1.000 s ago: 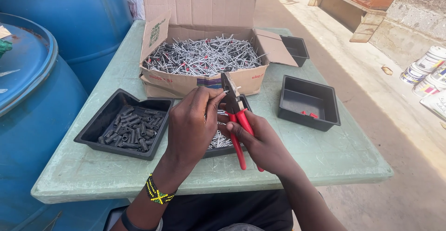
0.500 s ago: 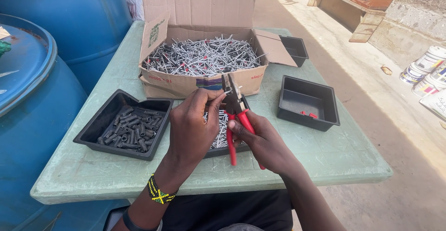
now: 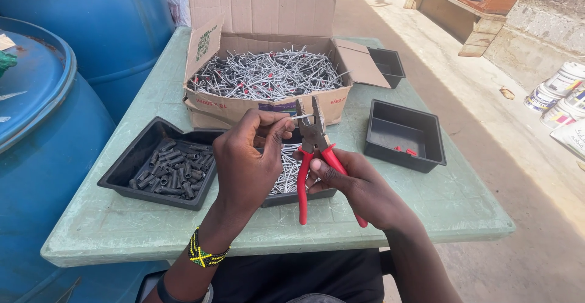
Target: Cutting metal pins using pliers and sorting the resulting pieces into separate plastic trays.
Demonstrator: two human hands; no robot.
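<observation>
Pliers (image 3: 314, 156) in right hand (image 3: 356, 187), grip clenched on handles | left hand (image 3: 247, 163) pinching nail (image 3: 300, 117) | tray (image 3: 122, 178) beside.

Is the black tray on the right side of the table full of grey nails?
No, the black tray on the right is almost empty, holding only a few small red pieces.

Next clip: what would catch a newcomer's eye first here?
The red-handled pliers at centre, held in the right hand, jaws meeting a thin metal pin pinched by the left hand. Behind them, an open cardboard box heaped with silvery pins sits on the green table.
</observation>
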